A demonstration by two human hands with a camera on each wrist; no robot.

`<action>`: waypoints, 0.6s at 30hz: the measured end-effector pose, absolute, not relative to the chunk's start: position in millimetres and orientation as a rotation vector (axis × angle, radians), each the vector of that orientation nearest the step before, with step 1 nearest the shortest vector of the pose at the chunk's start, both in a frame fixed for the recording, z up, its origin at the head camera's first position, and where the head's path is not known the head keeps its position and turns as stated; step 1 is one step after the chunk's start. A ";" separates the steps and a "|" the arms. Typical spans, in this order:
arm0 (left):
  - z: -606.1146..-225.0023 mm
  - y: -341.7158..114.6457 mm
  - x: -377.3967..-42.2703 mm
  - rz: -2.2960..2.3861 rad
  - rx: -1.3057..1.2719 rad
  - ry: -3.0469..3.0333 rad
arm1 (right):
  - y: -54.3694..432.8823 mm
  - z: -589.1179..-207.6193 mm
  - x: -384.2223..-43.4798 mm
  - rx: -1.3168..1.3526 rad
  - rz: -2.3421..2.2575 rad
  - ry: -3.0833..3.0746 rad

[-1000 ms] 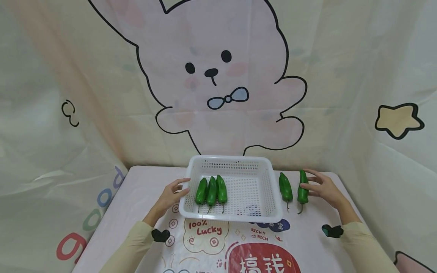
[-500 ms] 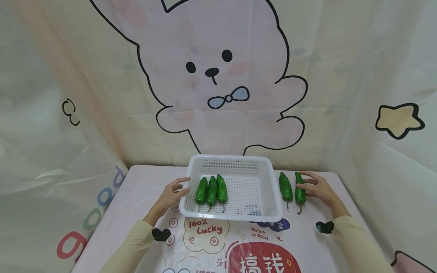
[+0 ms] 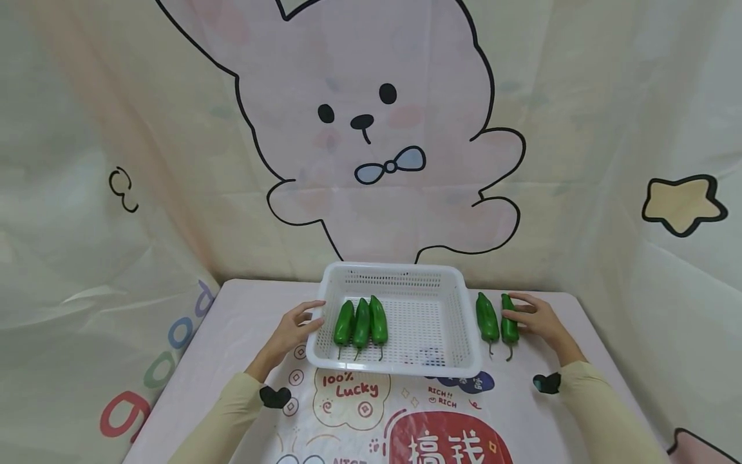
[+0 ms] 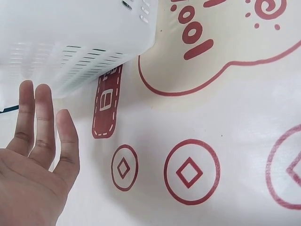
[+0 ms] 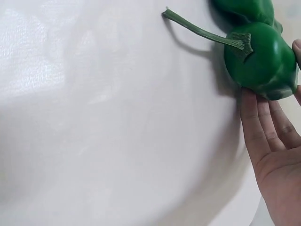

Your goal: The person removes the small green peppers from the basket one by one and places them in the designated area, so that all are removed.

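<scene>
In the head view, a white basket [image 3: 394, 370] stands on the table with several green peppers [image 3: 362, 325] lying in it, stems toward me. My left hand [image 3: 290, 332] is at its left side, fingertips at the rim. The left wrist view has three nearly straight fingers [image 4: 44, 117] beside the basket's wall. Right of the basket lies a loose green pepper [image 3: 487, 317]. Beside that one, my right hand [image 3: 542, 321] holds another green pepper [image 3: 509, 332] between thumb and fingers. In the right wrist view, fingers [image 5: 254, 122] touch this held pepper's side [image 5: 263, 61].
A white printed cover lies on the table [image 3: 429, 419]. Behind stands a cloth backdrop [image 3: 539, 212] with a cartoon animal, and cloth walls rise left and right. The basket's right half shows bare mesh. The table's right edge runs beside my right forearm.
My right hand has moved left with the pepper, bringing it closer to the loose one, then stayed nearly still. The left hand and the basket keep their places.
</scene>
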State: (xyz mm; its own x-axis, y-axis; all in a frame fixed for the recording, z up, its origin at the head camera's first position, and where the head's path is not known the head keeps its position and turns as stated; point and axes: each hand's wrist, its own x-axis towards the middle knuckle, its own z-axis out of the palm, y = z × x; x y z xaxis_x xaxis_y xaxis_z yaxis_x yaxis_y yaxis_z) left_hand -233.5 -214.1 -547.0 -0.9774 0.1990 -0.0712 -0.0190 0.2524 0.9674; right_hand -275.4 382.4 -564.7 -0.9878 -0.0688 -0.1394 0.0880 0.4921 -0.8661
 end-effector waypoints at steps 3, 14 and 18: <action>-546.5 -213.7 -233.6 1.810 0.171 2.341 | 380.7 -566.3 -275.9 0.043 -1.487 2.587; -545.1 -214.4 -233.7 1.797 0.173 2.346 | 376.6 -567.9 -279.5 0.007 -1.479 2.626; -546.7 -214.2 -233.7 1.802 0.155 2.347 | 377.0 -568.6 -279.7 -0.011 -1.480 2.622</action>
